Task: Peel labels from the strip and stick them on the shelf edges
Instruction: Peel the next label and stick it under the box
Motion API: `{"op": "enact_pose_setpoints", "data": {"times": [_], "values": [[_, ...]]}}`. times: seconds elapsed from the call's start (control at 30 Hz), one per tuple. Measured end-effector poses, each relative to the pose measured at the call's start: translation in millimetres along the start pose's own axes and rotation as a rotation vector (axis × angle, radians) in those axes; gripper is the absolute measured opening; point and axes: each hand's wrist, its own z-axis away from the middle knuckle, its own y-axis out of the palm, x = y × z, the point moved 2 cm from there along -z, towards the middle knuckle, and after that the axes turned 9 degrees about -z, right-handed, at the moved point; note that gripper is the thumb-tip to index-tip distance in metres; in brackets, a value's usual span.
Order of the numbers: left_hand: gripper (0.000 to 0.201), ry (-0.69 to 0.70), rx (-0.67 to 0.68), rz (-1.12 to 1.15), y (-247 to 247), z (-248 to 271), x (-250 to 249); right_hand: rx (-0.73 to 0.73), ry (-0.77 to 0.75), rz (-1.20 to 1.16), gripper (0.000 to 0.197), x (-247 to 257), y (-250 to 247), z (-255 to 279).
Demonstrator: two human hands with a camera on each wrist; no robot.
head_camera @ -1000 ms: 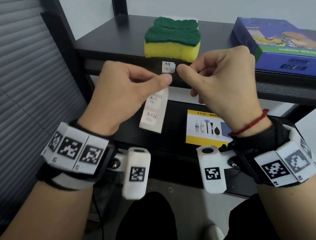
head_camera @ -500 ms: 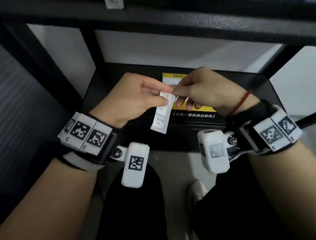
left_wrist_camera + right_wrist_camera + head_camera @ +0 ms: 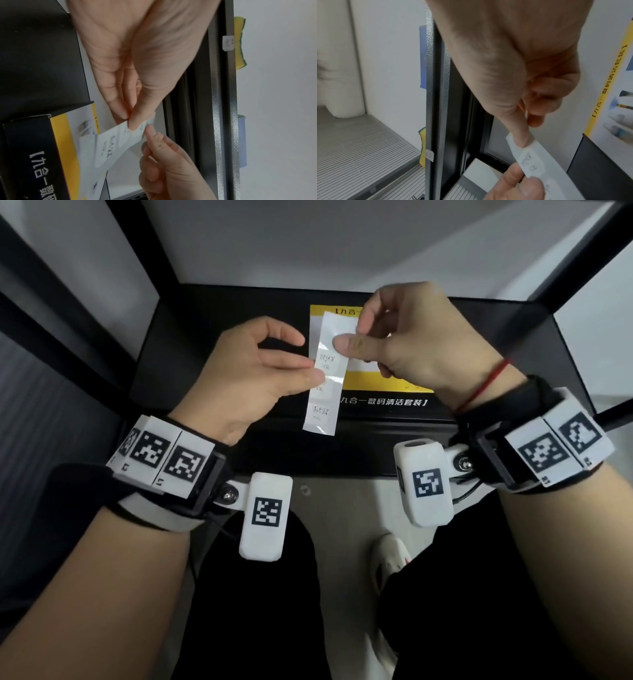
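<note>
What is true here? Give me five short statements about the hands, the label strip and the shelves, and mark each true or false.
1. Both hands pinch the label strip. True: the left hand holds its side edge, the right hand its upper part.
2. The strip lies flat on the shelf. False: it hangs in the air between the hands.
3. A black and yellow box sits on the shelf behind the strip. True.
4. No label is stuck on any shelf edge yet. False: the left wrist view shows a stuck label on the upper edge, by the sponge.
5. The right wrist wears a green band. False: it wears a red string.

A stockroom: black metal shelf (image 3: 205, 313) holding boxed goods (image 3: 383, 400).
</note>
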Motion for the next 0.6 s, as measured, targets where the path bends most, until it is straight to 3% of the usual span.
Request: {"op": "enact_pose_setpoints", "data": {"times": [0.07, 0.17, 0.33, 0.6], "values": [[0.041, -0.007, 0.011, 0.011, 2.1, -1.9, 0.1, -0.037, -0.109, 0.044, 0.036, -0.1, -2.9, 0.2], [0.039, -0.006, 0.021, 0.021, 4.6, -4.3, 1.3, 0.007, -0.218, 0.082, 0.029, 0.2, -2.9, 2.0], [0.036, 0.043, 0.029, -0.001, 7.6, -5.7, -1.7, 0.087, -0.257, 0.203, 0.024, -4.3, 0.9, 4.0], [0.030, 0.118, 0.049, 0.028, 7.7, -5.7, -6.2, 0.054, -0.322, 0.274, 0.021, -4.2, 3.6, 0.3]]}}
